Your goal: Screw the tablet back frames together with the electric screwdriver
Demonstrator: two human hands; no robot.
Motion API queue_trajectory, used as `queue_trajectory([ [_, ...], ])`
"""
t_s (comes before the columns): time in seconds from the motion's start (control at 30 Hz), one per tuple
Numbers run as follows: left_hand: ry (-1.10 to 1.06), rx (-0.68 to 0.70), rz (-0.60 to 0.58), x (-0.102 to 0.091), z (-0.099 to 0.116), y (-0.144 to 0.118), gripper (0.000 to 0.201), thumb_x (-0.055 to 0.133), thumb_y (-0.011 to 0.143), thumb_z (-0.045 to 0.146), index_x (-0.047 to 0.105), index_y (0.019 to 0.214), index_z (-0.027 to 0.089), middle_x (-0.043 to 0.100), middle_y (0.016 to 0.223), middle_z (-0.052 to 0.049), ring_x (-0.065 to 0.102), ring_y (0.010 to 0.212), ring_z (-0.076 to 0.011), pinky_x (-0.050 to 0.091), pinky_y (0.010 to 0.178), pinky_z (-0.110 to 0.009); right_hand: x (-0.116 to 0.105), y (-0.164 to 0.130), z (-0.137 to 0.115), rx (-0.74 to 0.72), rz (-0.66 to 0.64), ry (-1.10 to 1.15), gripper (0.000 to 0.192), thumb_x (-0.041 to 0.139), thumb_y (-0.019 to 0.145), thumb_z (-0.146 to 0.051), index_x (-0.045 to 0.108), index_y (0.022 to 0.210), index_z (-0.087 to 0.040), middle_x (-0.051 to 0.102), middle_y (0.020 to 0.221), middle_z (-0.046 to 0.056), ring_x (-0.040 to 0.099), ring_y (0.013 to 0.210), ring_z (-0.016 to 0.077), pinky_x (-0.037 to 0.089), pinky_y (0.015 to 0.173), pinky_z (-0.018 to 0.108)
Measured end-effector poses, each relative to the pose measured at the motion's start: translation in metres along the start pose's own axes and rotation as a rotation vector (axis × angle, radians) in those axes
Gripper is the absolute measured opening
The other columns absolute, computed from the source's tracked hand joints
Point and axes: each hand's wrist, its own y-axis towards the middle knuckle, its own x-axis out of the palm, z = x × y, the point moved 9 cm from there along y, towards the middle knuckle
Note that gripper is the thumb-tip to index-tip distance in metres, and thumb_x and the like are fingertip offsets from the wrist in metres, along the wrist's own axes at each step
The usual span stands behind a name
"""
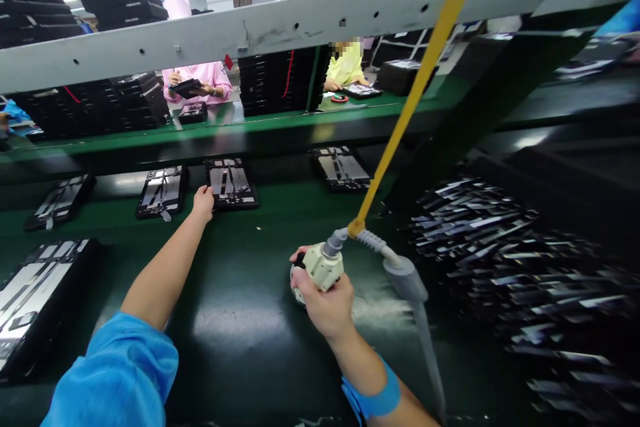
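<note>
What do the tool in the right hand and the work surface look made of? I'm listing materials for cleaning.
The power screwdriver in the right hand looks like matte cream moulded plastic, with a ribbed grey rubbery cable sleeve. The conveyor belt looks like smooth dark green rubber or PVC; it mirrors the ceiling lights.

A single head-worn view looks forward and down along the person's own arms onto a dark green work surface [240,320], close enough that the blue sleeve [120,373] fills the lower left corner. The camera sits near the bench edge and faces across it, under a grey shelf beam [280,23] (which crosses the upper frame on a slant), toward a further green bench [280,121] where two other people sit. The right side is motion-blurred. No second view exists to share any part.
</note>
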Motion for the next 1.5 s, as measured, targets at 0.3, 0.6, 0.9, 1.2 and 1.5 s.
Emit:
queue_trajectory([
  [0.3,-0.487,-0.117,-0.089,-0.058,-0.008,-0.102,0.045,0.059,0.101,0.022,0.059,0.146,0.023,0.073,0.129,-0.008,0.074,0.103,-0.0174,0.059,0.097,-0.034,0.000,0.004,0.003,0.029,-0.013,0.002,0.021,0.075,0.082,-0.031,0.070,0.100,-0.021,0.074,0.084,0.002,0.067,0.060,0.0155,0.058,0.061,0.031],
  [0.6,-0.485,-0.259,-0.170,-0.066,-0.082,-0.263,0.053,0.064,0.096,0.029,0.058,0.149,0.027,0.071,0.136,-0.007,0.071,0.118,-0.0223,0.055,0.105,-0.036,0.003,0.003,0.002,0.019,0.007,0.058,0.026,0.076,0.083,-0.033,0.069,0.106,-0.022,0.074,0.087,0.001,0.064,0.054,0.0130,0.056,0.057,0.030],
  [0.9,0.559,0.831,-0.446,-0.073,-0.013,-0.321,0.037,0.065,0.098,0.033,0.068,0.131,0.019,0.067,0.128,-0.013,0.059,0.122,-0.0299,0.051,0.106,-0.049,0.001,0.005,-0.003,-0.033,0.032,0.041,0.025,0.075,0.083,-0.030,0.071,0.107,-0.021,0.076,0.087,0.001,0.065,0.056,0.0131,0.059,0.063,0.034],
  [1.2,0.532,1.174,-0.689,-0.037,0.012,-0.345,0.021,0.061,0.102,0.021,0.067,0.121,0.017,0.070,0.106,-0.010,0.064,0.097,-0.0216,0.056,0.084,-0.036,0.002,0.003,-0.004,-0.072,0.004,0.016,0.020,0.074,0.084,-0.028,0.070,0.103,-0.023,0.074,0.088,0.001,0.069,0.066,0.0157,0.060,0.067,0.034],
  [1.5,0.607,1.384,-0.588,-0.051,-0.003,-0.371,0.025,0.067,0.096,0.011,0.065,0.121,0.016,0.071,0.106,-0.011,0.063,0.096,-0.0225,0.056,0.080,-0.037,0.003,0.003,-0.008,-0.088,-0.015,-0.003,0.021,0.074,0.084,-0.028,0.070,0.105,-0.024,0.075,0.095,0.002,0.075,0.087,0.0219,0.064,0.079,0.041],
])
